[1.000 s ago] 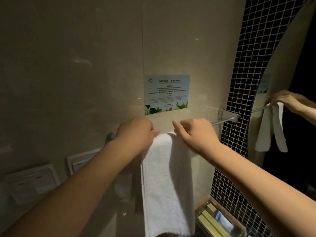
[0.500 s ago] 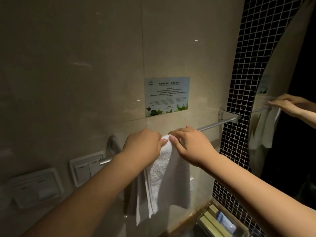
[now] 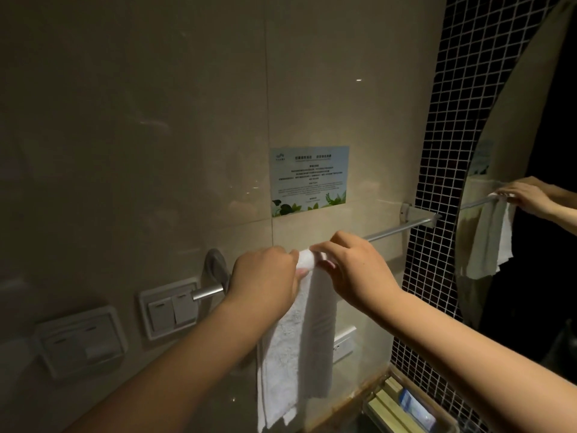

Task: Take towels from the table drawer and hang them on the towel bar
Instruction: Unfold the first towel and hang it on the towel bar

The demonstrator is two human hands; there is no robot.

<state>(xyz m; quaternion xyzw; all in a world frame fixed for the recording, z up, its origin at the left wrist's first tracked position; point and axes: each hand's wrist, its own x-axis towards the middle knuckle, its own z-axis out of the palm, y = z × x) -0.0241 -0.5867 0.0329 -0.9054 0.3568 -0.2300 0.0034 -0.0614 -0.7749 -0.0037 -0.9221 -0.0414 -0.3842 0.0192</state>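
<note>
A soft white terry-cloth towel (image 3: 298, 339) hangs folded over the round brushed-metal towel bar (image 3: 394, 230) on the beige tiled wall. Its two layers droop below the bar in uneven lengths. The left hand (image 3: 265, 276) curls round the fold at the bar from the left. The right hand (image 3: 352, 270) lies just beside it, fingers bent over the top of the same fold — both hands close together and clamped on the cloth. The towel looks light and limp, and its nubby pile should grip the metal fairly well. It will likely bunch and slide askew if tugged by one edge — better held at the top fold, one hand at each side, and spread outward. Counted: one towel, one bar, two hands. The oval mirror (image 3: 524, 126) at right only repeats the same towel as a reflection. No drawer shows.
</note>
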